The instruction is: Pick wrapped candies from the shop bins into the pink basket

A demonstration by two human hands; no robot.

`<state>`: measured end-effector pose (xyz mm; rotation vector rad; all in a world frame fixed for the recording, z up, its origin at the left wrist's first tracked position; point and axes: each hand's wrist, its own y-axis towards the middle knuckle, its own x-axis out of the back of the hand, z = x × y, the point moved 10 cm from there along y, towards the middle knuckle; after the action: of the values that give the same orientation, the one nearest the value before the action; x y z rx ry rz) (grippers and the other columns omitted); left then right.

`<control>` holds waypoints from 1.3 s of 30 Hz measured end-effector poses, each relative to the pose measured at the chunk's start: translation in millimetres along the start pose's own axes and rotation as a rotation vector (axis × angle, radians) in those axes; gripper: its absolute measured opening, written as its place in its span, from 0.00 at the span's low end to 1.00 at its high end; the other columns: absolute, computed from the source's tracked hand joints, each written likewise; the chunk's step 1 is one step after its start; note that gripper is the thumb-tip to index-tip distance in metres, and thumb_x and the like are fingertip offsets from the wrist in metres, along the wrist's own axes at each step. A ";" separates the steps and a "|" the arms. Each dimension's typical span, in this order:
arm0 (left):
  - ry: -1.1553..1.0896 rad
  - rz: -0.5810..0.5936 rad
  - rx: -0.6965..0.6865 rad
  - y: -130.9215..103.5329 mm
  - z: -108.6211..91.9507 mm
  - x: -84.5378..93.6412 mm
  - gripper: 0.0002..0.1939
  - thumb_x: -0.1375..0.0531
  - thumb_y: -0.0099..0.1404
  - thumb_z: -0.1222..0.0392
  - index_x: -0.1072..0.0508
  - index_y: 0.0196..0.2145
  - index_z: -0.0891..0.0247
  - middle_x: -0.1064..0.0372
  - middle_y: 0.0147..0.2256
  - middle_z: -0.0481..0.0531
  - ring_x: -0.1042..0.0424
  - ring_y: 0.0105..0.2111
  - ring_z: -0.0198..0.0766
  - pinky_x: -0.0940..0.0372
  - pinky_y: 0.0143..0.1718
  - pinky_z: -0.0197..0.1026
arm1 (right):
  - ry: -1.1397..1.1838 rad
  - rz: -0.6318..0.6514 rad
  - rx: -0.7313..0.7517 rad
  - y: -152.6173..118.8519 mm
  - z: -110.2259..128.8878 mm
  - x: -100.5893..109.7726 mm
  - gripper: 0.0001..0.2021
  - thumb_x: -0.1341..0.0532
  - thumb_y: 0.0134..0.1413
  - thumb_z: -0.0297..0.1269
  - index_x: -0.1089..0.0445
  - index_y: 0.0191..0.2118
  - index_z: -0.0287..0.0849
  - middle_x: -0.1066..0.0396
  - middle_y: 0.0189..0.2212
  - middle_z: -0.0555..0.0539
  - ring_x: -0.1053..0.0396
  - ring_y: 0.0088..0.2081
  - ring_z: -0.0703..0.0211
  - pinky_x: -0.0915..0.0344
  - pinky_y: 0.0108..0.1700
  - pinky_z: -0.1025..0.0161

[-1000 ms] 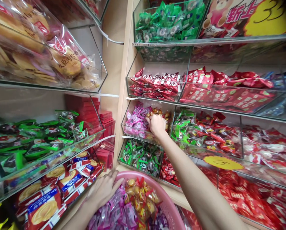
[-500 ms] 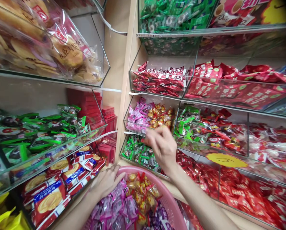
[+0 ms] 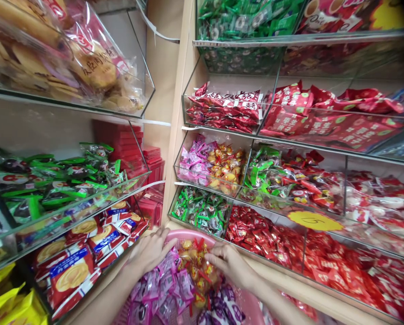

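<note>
Btm ctr, nearest: purple-and-white sweets (image 3: 220, 308) in pink basket (image 3: 249, 300), w/ pink-purple sweets (image 3: 164, 286) to their L. Gold-wrapped sweets (image 3: 197, 266) lie just beyond, in basket's far part; heap's long axis runs roughly far rim to btm of frame. R hand (image 3: 234, 266) is at heap's R edge, the nearer hand; its fingers point L, onto/over the gold wraps. Fingers curled, gap narrow; can't tell if a sweet is held. L hand (image 3: 147, 253) at basket's upper-L rim, fingers loosely spread, no sweet seen in it. Farther, ctr: green-wrapped sweets (image 3: 202, 210) in lower bin; above, shelf bin (image 3: 188, 174) w/ pink + gold sweets side by side.
</note>
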<state>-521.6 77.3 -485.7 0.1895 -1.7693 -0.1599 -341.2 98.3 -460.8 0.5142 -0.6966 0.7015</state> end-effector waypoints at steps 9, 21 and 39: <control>0.021 -0.004 -0.012 -0.7 0.3 0.9 0.32 0.66 0.64 0.40 0.37 0.51 0.62 0.34 0.49 0.59 0.33 0.47 0.48 0.40 0.45 0.48 | -0.371 -0.299 -0.022 31.5 8.1 28.0 0.21 0.53 0.61 0.40 0.38 0.19 0.41 0.39 0.20 0.50 0.40 0.24 0.65 0.49 0.29 0.68; 0.013 -0.021 -0.008 -1.0 2.3 1.0 0.31 0.65 0.64 0.40 0.36 0.49 0.61 0.32 0.47 0.59 0.32 0.45 0.47 0.40 0.44 0.47 | -0.713 -0.252 -0.258 34.1 -6.0 4.4 0.13 0.52 0.61 0.38 0.34 0.30 0.42 0.28 0.26 0.45 0.29 0.29 0.57 0.50 0.25 0.66; 0.047 -0.034 -0.031 1.9 6.1 -7.3 0.34 0.65 0.63 0.39 0.38 0.54 0.63 0.38 0.53 0.60 0.38 0.52 0.48 0.43 0.50 0.48 | -1.013 -0.298 -0.113 41.2 -0.4 -10.7 0.12 0.55 0.62 0.44 0.42 0.37 0.42 0.29 0.28 0.46 0.29 0.25 0.59 0.49 0.21 0.70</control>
<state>-526.2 80.8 -493.4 0.1993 -1.7164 -0.2056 -376.9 121.3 -460.8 0.8517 -1.5517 0.0701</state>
